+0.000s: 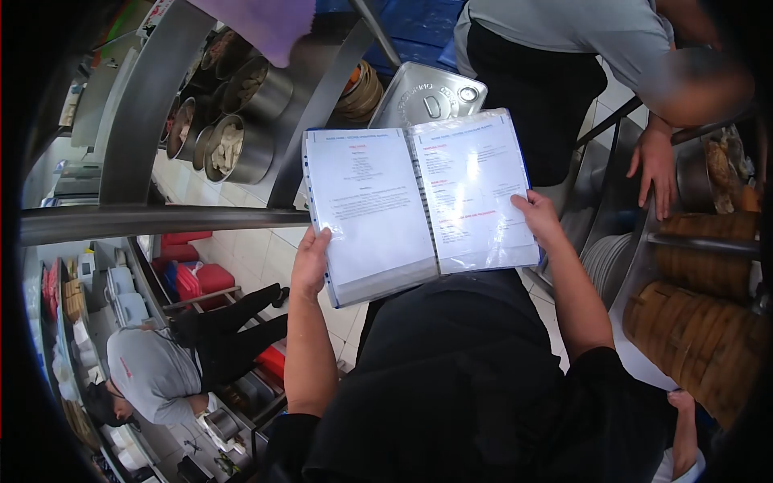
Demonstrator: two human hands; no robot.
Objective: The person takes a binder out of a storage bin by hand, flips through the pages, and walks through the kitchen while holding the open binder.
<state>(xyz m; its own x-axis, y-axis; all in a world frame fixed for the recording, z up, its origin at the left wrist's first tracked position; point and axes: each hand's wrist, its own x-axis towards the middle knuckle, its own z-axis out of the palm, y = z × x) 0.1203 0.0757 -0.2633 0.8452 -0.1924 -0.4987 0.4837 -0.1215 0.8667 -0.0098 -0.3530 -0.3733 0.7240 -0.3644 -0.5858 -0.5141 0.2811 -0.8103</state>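
An open display folder (370,249) with printed recipe-like pages in clear plastic sleeves is held up in front of my body. My left hand (309,262) grips its lower left edge, thumb on the front of the page. On the opposite side, my right hand (538,217) is closed on the right edge, with its thumb over the right-hand sheet. Glare covers part of that sheet, and most of the text is too small to read. Both hands' fingers behind the folder are hidden.
Metal pots (241,153) of food stand on a steel shelf at upper left. A square metal tin (427,92) sits beyond the folder. Bamboo steamers (692,330) are stacked at right near plates (608,262). One co-worker (555,40) leans at upper right; another (153,374) works at lower left.
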